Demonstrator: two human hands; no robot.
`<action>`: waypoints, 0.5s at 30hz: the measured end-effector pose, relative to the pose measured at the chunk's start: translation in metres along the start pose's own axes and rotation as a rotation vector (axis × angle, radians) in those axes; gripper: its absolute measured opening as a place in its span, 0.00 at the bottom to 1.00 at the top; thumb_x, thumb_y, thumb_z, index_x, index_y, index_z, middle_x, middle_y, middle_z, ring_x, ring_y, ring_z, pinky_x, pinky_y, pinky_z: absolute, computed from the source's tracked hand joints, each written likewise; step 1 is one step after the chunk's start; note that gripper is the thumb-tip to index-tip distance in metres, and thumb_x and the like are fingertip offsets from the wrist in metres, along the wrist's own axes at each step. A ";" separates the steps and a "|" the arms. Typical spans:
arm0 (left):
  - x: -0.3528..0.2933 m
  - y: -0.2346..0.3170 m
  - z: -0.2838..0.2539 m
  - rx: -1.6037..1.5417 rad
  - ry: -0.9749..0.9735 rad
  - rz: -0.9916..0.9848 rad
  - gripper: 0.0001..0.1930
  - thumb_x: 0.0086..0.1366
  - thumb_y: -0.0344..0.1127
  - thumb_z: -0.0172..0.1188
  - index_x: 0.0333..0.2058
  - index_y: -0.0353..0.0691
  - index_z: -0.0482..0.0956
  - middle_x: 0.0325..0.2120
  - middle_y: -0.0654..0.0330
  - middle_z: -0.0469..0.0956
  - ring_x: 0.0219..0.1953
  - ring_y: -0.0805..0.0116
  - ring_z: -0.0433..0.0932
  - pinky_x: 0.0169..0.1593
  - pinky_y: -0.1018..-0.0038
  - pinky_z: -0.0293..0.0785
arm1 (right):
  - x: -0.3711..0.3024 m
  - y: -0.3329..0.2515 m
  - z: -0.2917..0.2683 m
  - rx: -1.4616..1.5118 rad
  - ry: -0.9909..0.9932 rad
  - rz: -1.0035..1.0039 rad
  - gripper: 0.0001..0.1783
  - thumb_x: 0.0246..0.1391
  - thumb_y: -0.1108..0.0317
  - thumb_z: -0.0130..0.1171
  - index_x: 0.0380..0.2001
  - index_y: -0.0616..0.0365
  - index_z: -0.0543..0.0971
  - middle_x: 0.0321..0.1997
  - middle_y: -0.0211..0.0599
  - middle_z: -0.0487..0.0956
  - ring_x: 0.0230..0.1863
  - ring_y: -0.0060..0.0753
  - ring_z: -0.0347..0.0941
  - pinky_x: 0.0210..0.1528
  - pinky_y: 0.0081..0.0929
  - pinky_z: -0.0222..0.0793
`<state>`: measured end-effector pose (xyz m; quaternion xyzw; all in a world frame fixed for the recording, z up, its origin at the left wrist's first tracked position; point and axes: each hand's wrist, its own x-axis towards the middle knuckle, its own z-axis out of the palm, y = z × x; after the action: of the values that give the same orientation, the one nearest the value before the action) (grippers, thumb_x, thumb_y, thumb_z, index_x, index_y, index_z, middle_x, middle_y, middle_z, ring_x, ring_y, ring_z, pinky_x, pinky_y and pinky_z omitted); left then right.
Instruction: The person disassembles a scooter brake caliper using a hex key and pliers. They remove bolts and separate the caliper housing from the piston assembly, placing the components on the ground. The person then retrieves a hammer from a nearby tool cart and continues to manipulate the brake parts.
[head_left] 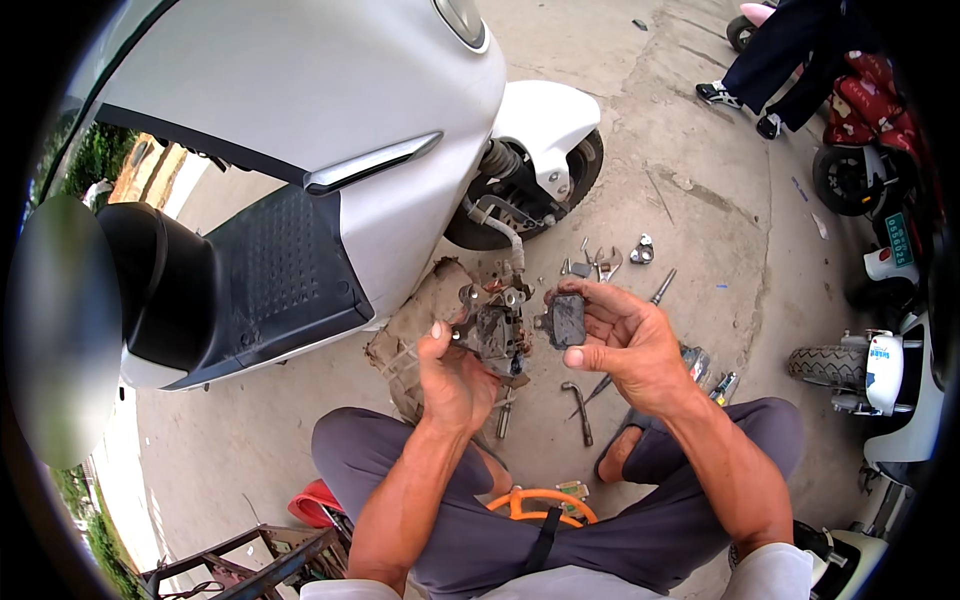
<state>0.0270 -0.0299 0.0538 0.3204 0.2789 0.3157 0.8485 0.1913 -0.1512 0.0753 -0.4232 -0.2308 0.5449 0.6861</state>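
My right hand (636, 345) pinches a dark, worn brake pad (567, 321) between thumb and fingers, its flat face turned up. To its left my left hand (452, 385) is curled round a dirty brake caliper (498, 330), thumb up at its left side and fingertips underneath, mostly hidden. A gap separates the pad from the caliper. From the caliper a grey hose (505, 232) runs up to the front wheel (583, 172) of a white scooter (420, 100). On the ground beyond my right hand lie an adjustable wrench (608, 264) and a small metal part (642, 249).
A socket wrench (579, 412) and a screwdriver (664, 285) lie on the concrete near my right hand. Crumpled brown sheeting (405, 350) is under the caliper. Parked scooters (885, 370) line the right side; a person (780, 60) stands at upper right. A metal frame (260, 560) is at lower left.
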 end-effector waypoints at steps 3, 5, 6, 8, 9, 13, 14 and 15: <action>0.001 -0.001 -0.001 -0.015 -0.027 0.002 0.41 0.60 0.64 0.52 0.62 0.36 0.69 0.51 0.53 0.77 0.50 0.59 0.78 0.54 0.60 0.74 | -0.002 0.002 -0.001 0.007 0.013 -0.016 0.40 0.44 0.84 0.72 0.62 0.67 0.69 0.59 0.40 0.76 0.59 0.31 0.74 0.64 0.30 0.70; 0.004 -0.002 0.001 -0.039 -0.056 0.002 0.41 0.60 0.64 0.52 0.61 0.35 0.69 0.51 0.53 0.78 0.49 0.58 0.78 0.53 0.59 0.75 | -0.002 0.002 -0.002 0.003 -0.017 -0.091 0.37 0.49 0.84 0.69 0.64 0.67 0.68 0.56 0.40 0.77 0.55 0.29 0.75 0.58 0.27 0.73; 0.004 -0.002 0.002 -0.044 -0.069 0.004 0.41 0.60 0.64 0.52 0.61 0.35 0.69 0.51 0.53 0.78 0.49 0.58 0.78 0.53 0.59 0.75 | -0.002 0.003 -0.003 -0.007 -0.014 -0.101 0.37 0.49 0.84 0.69 0.64 0.67 0.68 0.56 0.40 0.77 0.55 0.29 0.75 0.58 0.27 0.73; -0.001 0.001 0.004 -0.035 0.007 0.011 0.41 0.60 0.64 0.52 0.61 0.35 0.70 0.50 0.53 0.78 0.48 0.58 0.78 0.52 0.58 0.75 | -0.003 0.005 -0.002 -0.021 -0.011 -0.103 0.37 0.49 0.83 0.69 0.64 0.67 0.68 0.56 0.40 0.77 0.55 0.28 0.74 0.57 0.26 0.74; -0.001 0.002 0.005 -0.041 -0.005 0.015 0.41 0.60 0.64 0.52 0.61 0.35 0.70 0.50 0.53 0.78 0.48 0.58 0.78 0.52 0.58 0.75 | -0.002 0.002 -0.001 -0.031 -0.011 -0.112 0.37 0.49 0.83 0.69 0.64 0.67 0.68 0.56 0.40 0.77 0.55 0.28 0.74 0.57 0.26 0.74; 0.001 0.000 0.003 -0.047 -0.008 0.016 0.40 0.61 0.64 0.52 0.60 0.34 0.70 0.50 0.53 0.78 0.47 0.59 0.78 0.51 0.59 0.75 | -0.002 0.002 -0.001 -0.005 -0.009 -0.147 0.37 0.50 0.84 0.69 0.64 0.67 0.68 0.55 0.40 0.77 0.55 0.28 0.74 0.56 0.25 0.74; 0.001 -0.002 0.002 -0.050 -0.009 0.019 0.40 0.61 0.64 0.52 0.60 0.34 0.70 0.50 0.53 0.78 0.47 0.59 0.78 0.51 0.59 0.75 | -0.002 0.002 -0.001 0.006 -0.011 -0.153 0.37 0.50 0.84 0.69 0.64 0.66 0.68 0.55 0.39 0.77 0.55 0.28 0.74 0.56 0.25 0.74; 0.002 -0.002 0.001 -0.052 -0.010 0.018 0.40 0.61 0.64 0.52 0.60 0.34 0.70 0.50 0.53 0.78 0.47 0.59 0.78 0.51 0.59 0.75 | -0.002 0.002 -0.002 0.004 -0.010 -0.152 0.37 0.50 0.84 0.69 0.64 0.66 0.68 0.55 0.39 0.77 0.55 0.28 0.74 0.56 0.25 0.74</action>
<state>0.0294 -0.0305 0.0523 0.3023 0.2636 0.3289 0.8550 0.1910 -0.1538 0.0730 -0.4001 -0.2645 0.4938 0.7254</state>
